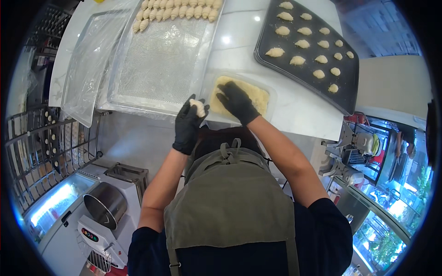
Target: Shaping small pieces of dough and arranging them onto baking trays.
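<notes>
My left hand, in a black glove, is closed around a small pale rolled dough piece at the table's near edge. Just right of it stands a clear plastic tub with a layer of yellow crumb-like topping. Over that topping reaches my black-gloved right hand, its fingers apart and touching the crumbs, with nothing visible in its grasp. A plastic-covered perforated tray lies to the left, with rows of rolled dough pieces at its far end.
A black baking tray with spaced, crumb-coated dough pieces sits at the right of the white table. Another clear plastic sheet covers the far left. Behind me are a mixer with a steel bowl and a wire rack.
</notes>
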Demonstrator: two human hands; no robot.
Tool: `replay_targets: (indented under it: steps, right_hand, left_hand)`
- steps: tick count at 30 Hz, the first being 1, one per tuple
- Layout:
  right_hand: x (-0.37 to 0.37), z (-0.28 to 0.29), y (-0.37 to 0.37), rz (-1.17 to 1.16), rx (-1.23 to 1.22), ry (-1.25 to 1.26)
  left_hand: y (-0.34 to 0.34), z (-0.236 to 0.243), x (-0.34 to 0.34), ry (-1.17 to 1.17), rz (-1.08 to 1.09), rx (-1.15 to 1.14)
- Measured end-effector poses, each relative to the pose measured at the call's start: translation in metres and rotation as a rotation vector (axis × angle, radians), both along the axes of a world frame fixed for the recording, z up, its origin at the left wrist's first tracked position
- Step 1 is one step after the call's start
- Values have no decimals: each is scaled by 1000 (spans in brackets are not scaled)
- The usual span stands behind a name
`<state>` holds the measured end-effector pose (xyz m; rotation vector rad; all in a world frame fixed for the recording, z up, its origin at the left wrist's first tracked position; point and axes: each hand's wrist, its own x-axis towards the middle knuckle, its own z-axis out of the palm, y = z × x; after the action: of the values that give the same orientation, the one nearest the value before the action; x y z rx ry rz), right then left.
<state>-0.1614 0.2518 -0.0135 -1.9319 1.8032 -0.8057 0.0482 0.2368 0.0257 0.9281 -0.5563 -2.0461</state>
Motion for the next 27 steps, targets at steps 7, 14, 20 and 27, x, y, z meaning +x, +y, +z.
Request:
replay_targets:
  steps: [7, 14, 20, 27]
  right_hand:
    - [-1, -18, -2, -214, -16, -95]
    - [-13, -16, 1, 7, -72, -86]
    - [-7, -33, 1, -141, -86, -73]
    - [0, -21, 3, -22, -51, -120]
  left_hand:
    - [-7, -39, -21, 434, 15, -70]
    - [3, 7, -40, 205, 111, -22]
    - [5, -18, -34, 211, 120, -83]
    - [7, -26, -33, 113, 132, -100]
